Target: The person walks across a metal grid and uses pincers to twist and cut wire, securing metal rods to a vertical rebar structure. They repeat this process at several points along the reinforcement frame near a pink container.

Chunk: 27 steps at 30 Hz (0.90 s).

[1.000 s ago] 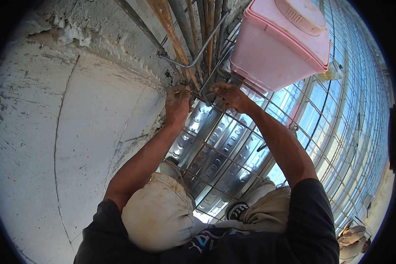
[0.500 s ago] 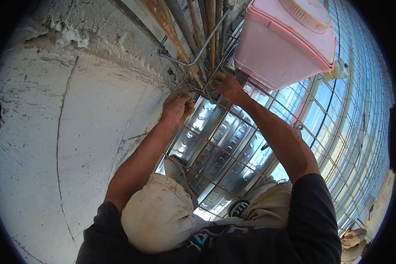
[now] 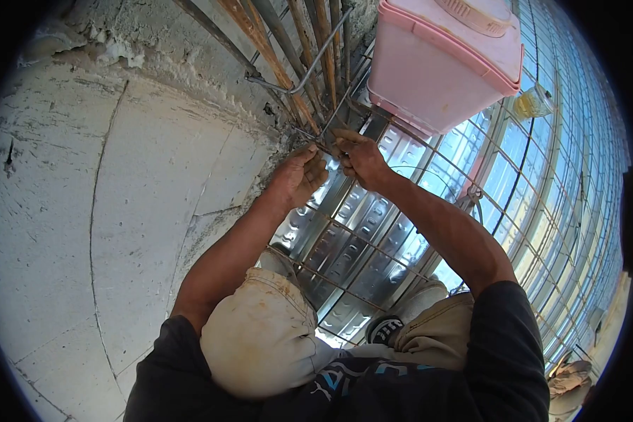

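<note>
- Crouches on a rebar mesh (image 3: 373, 246) laid over shiny corrugated metal decking (image 3: 344, 232), both knees bent, a dark shoe (image 3: 381, 330) planted on the mesh between them.
- Reaches both arms forward to one bar crossing (image 3: 323, 145) at the edge of the mesh, right at the foot of a bundle of rusty upright bars (image 3: 309, 63).
- Sets the left hand (image 3: 299, 176) against the crossing from the concrete side, fingers curled in narrow, fingertips touching the bars. Cannot tell what, if anything, sits pinched between them.
- Brings the right hand (image 3: 359, 158) in from the other side, just beside the left one, knuckles up, fingers folded tight down over the same crossing. Cannot tell whether a wire or a tool lies inside that grip: too small and hidden by the fingers.
- Works below a thin bent bar (image 3: 299, 88) hooked across the upright bars, above both hands and apart from them.
- Has a pink plastic bin (image 3: 436, 70), lid on, standing on the mesh just beyond the right hand, near the knuckles but not touching them.
- Leaves a small clear jar (image 3: 531, 105) on the mesh beside the bin, on its far side, well apart from the hands.
- Crouches beside a pale, cracked concrete surface (image 3: 119, 211) that runs along the left forearm, rough and crumbly where it meets the upright bars.
</note>
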Each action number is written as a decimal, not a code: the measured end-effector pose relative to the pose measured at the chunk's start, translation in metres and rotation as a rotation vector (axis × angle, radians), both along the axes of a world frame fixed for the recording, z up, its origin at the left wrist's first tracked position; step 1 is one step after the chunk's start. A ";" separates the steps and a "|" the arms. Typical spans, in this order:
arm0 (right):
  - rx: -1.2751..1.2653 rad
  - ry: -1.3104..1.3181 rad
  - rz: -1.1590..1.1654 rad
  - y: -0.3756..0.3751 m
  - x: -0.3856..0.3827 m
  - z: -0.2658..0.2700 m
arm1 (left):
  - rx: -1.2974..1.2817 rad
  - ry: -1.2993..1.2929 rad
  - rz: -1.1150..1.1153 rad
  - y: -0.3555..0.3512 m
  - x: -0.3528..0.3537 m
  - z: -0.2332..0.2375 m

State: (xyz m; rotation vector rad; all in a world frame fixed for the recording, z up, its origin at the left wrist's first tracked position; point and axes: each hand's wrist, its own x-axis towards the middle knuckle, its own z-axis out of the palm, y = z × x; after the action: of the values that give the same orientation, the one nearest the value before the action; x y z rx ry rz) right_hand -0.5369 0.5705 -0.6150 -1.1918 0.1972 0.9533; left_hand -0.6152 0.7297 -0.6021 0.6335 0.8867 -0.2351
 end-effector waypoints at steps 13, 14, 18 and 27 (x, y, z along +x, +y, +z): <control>-0.159 -0.162 0.141 -0.013 0.005 0.001 | -0.088 -0.061 -0.028 0.012 0.005 -0.016; -0.170 -0.182 0.146 -0.012 0.004 0.001 | -0.105 -0.064 -0.039 0.015 0.005 -0.018; -0.091 -0.116 0.117 -0.010 -0.005 -0.001 | -0.075 -0.036 -0.025 0.009 0.004 -0.015; -0.035 -0.092 0.005 0.008 -0.043 -0.008 | 0.038 0.025 -0.127 0.002 0.011 -0.012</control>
State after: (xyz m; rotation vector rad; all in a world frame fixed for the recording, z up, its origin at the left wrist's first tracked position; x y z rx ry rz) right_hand -0.5798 0.5786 -0.6234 -1.2659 0.1375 0.9004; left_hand -0.6046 0.7319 -0.6145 0.7245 0.8776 -0.3413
